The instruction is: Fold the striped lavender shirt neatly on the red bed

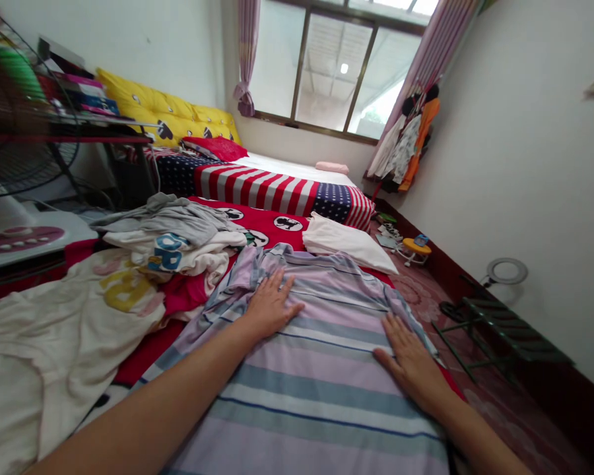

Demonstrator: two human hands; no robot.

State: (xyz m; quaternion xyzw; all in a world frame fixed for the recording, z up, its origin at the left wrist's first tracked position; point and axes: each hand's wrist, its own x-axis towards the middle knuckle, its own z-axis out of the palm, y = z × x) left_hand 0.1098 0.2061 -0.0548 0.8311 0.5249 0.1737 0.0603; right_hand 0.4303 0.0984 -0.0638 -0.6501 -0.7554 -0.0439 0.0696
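Striped shirt (321, 389) in lilac and grey-blue lies spread closest to the camera, directly beneath both of a person's palms, its long axis running away from the body toward the white pillow (349, 243) just past its far right corner; the left hand (272, 307), fingers slightly parted and flat on the cloth, is the nearer to the far end; the right hand (410, 359), also flat with fingers extended, rests by the right edge; neither grips fabric, and the two stand well apart; heaped clothes (168, 227) lie to the left
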